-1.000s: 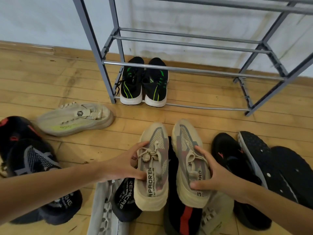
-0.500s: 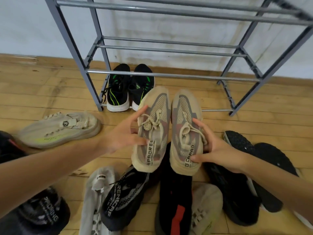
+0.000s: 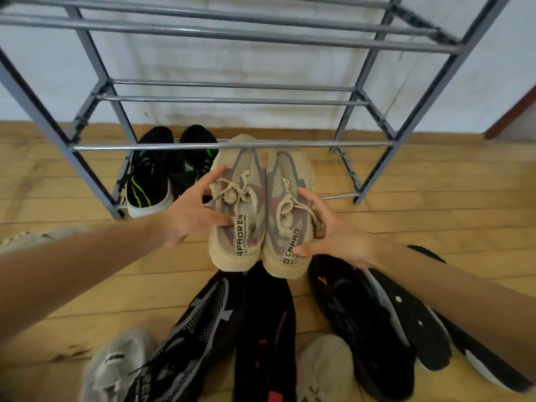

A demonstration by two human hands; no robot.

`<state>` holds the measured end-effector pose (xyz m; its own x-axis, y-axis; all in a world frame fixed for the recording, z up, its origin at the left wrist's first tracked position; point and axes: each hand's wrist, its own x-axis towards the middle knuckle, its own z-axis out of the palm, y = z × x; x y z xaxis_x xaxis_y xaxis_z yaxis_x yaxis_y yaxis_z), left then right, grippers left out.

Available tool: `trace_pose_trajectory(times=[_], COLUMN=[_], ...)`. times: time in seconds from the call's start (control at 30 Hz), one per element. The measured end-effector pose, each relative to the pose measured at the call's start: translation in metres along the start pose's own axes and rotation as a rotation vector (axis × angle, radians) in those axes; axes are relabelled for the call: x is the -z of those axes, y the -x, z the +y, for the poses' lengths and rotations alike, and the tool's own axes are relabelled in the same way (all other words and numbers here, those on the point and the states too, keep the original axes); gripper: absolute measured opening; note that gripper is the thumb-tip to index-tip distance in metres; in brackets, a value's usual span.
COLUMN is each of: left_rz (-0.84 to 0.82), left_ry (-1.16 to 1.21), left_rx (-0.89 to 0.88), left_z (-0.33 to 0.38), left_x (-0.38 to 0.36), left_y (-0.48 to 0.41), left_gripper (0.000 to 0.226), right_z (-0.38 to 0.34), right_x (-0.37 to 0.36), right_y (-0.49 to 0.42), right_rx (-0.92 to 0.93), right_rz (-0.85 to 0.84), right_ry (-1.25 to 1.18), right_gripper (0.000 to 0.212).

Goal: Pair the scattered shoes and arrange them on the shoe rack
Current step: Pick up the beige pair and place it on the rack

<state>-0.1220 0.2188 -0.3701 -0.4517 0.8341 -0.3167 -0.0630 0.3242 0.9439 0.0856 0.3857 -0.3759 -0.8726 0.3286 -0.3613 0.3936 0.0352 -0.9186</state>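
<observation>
At the far left edge of the frame a beige shoe lies blurred on the wooden floor. Right of it, in the left bay of the grey metal shoe rack, a black pair with green stripes stands on the lowest bars, toes to the wall. The left hand, fingers spread, grips the outer side of the left beige sneaker, whose heel strap reads "APAOREN". Pressed against it is the right beige sneaker, strap reading "G CAPAD", which the right hand cups from its outer side. Both sneakers are held in the air at the front of the rack, toes at the middle front bar. Along the bottom of the frame lie a white shoe, a black and grey sneaker with partial lettering "REN", a black shoe with red marks, another pale shoe and more black shoes at lower right.
</observation>
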Motion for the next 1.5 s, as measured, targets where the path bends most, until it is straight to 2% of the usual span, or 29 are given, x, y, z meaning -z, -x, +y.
trace_pose_trajectory(times=[0.2,0.27,0.33,0.47,0.6,0.67,0.73,0.77,0.83,0.87,0.97,1.07,1.17,1.23,1.37,1.5], left_rz=[-0.013,0.003,0.025,0.033,0.121,0.129,0.067,0.047,-0.025,-0.064,-0.08,-0.047,-0.04,-0.051,-0.038,-0.043], left_ry=[0.022,0.041,0.064,0.085,0.118,0.074,-0.096,-0.21,-0.445,-0.523,-0.631,-0.772,-0.778,-0.749,-0.587,-0.534], left_rx=[0.016,-0.019,-0.038,-0.023,-0.079,-0.084,0.006,0.087,0.19,0.191,0.134,0.154,0.143,0.153,0.123,0.082], left_z=[0.016,0.022,0.027,0.021,0.025,0.025,0.016,0.007,-0.013,-0.02,-0.024,-0.027,-0.029,-0.027,-0.028,-0.036], left_x=[-0.024,-0.039,-0.051,-0.063,-0.073,-0.075,-0.077,-0.078,-0.079,-0.08,-0.077,-0.077,-0.078,-0.079,-0.081,-0.078], left_y=[-0.068,-0.091,-0.114,-0.155,-0.178,-0.191,-0.196,-0.197,-0.199,-0.2,-0.201,-0.199,-0.201,-0.202,-0.2,-0.192], left_gripper=[0.093,0.085,0.093,0.101,0.09,0.081,0.078,0.09,0.135,0.143,0.143,0.144,0.14,0.139,0.136,0.134], right_z=[0.002,0.005,0.01,0.014,0.008,0.008,0.009,0.01,0.016,0.018,0.023,0.026,0.03,0.033,0.032,0.031], right_x=[0.051,0.067,0.08,0.096,0.112,0.118,0.119,0.118,0.124,0.127,0.126,0.125,0.123,0.12,0.104,0.095], right_y=[-0.042,-0.057,-0.071,-0.092,-0.118,-0.131,-0.135,-0.133,-0.134,-0.134,-0.139,-0.144,-0.146,-0.146,-0.14,-0.132], right_rx=[-0.114,-0.131,-0.129,-0.15,-0.044,-0.03,-0.1,-0.14,-0.13,-0.113,-0.089,-0.093,-0.084,-0.129,-0.277,-0.277], right_rz=[0.047,0.122,0.216,0.387,0.558,0.575,0.514,0.471,0.496,0.512,0.487,0.427,0.4,0.415,0.629,0.741], right_ry=[-0.055,-0.098,-0.144,-0.012,-0.036,-0.017,0.118,0.225,0.369,0.403,0.52,0.552,0.652,0.805,0.989,1.026], right_gripper=[0.096,0.097,0.094,0.083,0.078,0.079,0.075,0.073,0.071,0.07,0.068,0.069,0.067,0.065,0.072,0.073])
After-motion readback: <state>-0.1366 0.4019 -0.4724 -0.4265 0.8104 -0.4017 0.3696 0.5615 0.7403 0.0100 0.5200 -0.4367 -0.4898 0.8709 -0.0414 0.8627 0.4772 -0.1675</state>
